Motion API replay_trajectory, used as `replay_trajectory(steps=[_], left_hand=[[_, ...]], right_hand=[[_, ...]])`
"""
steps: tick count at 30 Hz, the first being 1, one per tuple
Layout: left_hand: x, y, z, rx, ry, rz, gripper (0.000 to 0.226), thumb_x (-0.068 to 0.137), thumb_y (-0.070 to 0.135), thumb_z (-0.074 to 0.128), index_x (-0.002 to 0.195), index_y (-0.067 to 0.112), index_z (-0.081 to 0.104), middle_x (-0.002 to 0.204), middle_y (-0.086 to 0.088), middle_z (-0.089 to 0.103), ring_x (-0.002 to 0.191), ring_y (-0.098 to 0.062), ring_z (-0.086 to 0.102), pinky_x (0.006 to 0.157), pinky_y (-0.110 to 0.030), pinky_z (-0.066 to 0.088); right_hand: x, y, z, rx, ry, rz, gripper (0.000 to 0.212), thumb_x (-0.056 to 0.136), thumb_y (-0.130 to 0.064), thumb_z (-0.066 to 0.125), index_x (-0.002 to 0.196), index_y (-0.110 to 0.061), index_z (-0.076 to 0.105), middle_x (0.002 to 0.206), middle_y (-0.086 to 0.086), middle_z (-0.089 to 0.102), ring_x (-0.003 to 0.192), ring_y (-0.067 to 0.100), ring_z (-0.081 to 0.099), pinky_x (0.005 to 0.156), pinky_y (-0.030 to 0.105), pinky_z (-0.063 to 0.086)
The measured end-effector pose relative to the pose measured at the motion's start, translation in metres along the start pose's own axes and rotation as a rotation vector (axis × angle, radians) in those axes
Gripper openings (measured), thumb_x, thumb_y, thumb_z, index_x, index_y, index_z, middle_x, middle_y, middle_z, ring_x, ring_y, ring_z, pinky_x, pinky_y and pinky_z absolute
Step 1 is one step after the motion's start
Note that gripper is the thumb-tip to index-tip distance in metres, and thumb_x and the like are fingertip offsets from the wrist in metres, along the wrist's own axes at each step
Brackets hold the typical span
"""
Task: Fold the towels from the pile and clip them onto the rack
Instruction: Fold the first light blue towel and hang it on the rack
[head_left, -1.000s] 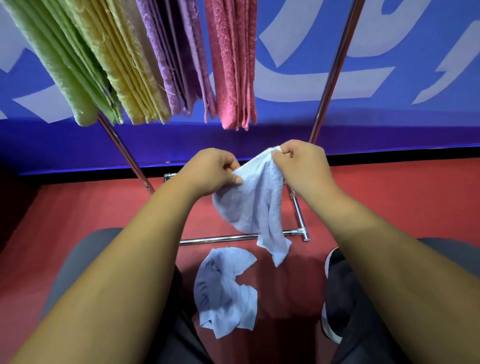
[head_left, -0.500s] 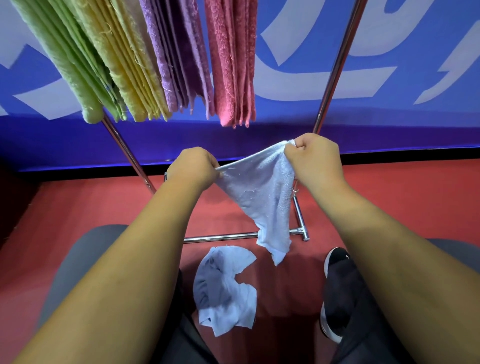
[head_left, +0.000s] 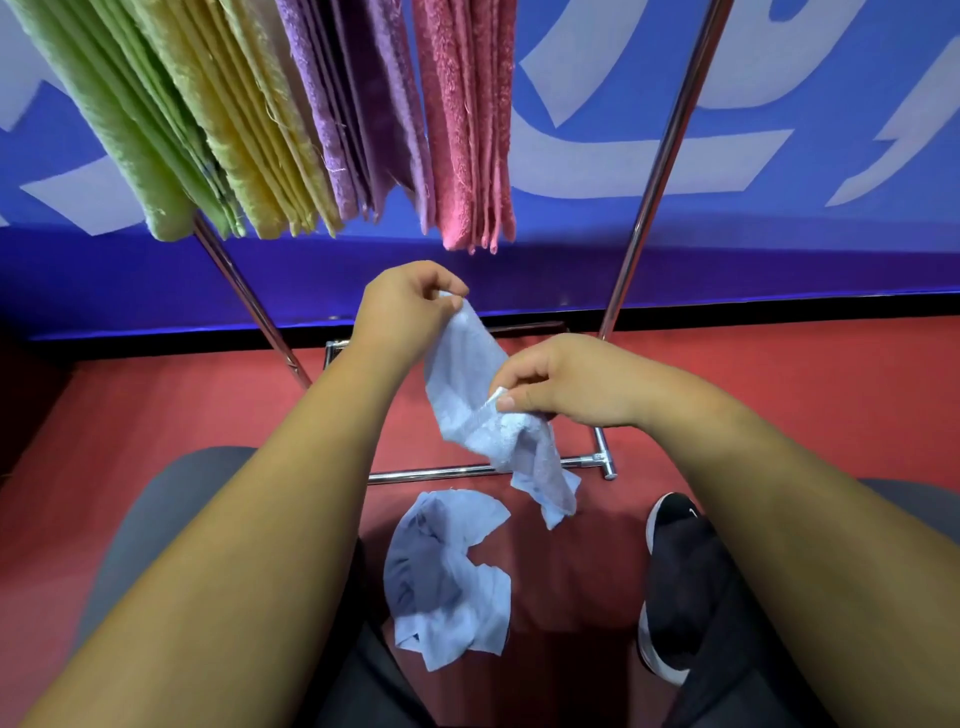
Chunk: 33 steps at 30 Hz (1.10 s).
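Note:
I hold a light blue towel (head_left: 467, 384) in front of me. My left hand (head_left: 402, 306) pinches its top corner, high and to the left. My right hand (head_left: 566, 384) pinches an edge lower down, so the cloth hangs slanted with its tail dangling toward the floor. A second light blue towel (head_left: 452, 577) lies crumpled on the red floor between my legs. Above hang folded towels on the chrome rack (head_left: 649, 182): green (head_left: 119, 119), yellow (head_left: 244, 114), purple (head_left: 353, 98) and pink (head_left: 467, 114). No clips are visible.
The rack's slanted chrome legs (head_left: 244, 301) and base bar (head_left: 467, 472) stand on the red floor just ahead. A blue wall with white lettering (head_left: 779, 104) is behind. My black shoe (head_left: 675, 582) rests at the right, near the floor towel.
The towel was stretched level between both hands. Now my right hand has dropped lower along the cloth while my left hand stays high, so the towel hangs slanted.

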<state>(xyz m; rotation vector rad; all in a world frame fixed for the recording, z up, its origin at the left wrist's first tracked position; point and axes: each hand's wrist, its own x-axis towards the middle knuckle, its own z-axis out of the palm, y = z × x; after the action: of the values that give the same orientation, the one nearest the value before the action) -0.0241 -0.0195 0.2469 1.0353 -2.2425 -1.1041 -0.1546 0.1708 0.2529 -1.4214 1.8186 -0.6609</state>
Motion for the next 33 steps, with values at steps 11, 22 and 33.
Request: replay_trajectory(steps=[11,22,33], left_hand=[[-0.011,0.006,0.016,-0.071,-0.346,0.029,0.017,0.087,0.005,0.081,0.094,0.020,0.076,0.088,-0.005,0.081,0.070,-0.009,0.066,0.073,-0.033,0.054],[-0.020,0.015,0.021,-0.228,-0.454,0.009,0.010,0.092,0.004,0.076,0.101,0.008,0.077,0.096,-0.015,0.081,0.077,-0.013,0.069,0.076,-0.032,0.057],[-0.017,0.012,0.018,-0.312,-0.526,0.027,0.017,0.101,0.002,0.063,0.112,0.007,0.075,0.104,-0.016,0.081,0.098,-0.030,0.077,0.097,-0.050,0.059]], right_hand=[[0.007,0.007,-0.002,-0.075,0.369,0.010,0.006,0.094,-0.025,0.080,0.094,-0.031,0.078,0.076,-0.011,0.071,0.067,0.001,0.058,0.069,0.028,0.047],[0.013,0.014,-0.004,-0.049,0.519,0.166,0.008,0.097,-0.031,0.075,0.093,-0.024,0.075,0.087,-0.005,0.076,0.087,0.017,0.071,0.080,0.035,0.055],[0.012,0.016,-0.004,0.046,0.586,0.134,0.010,0.096,-0.031,0.075,0.099,-0.029,0.065,0.083,0.000,0.076,0.077,0.012,0.070,0.064,0.028,0.047]])
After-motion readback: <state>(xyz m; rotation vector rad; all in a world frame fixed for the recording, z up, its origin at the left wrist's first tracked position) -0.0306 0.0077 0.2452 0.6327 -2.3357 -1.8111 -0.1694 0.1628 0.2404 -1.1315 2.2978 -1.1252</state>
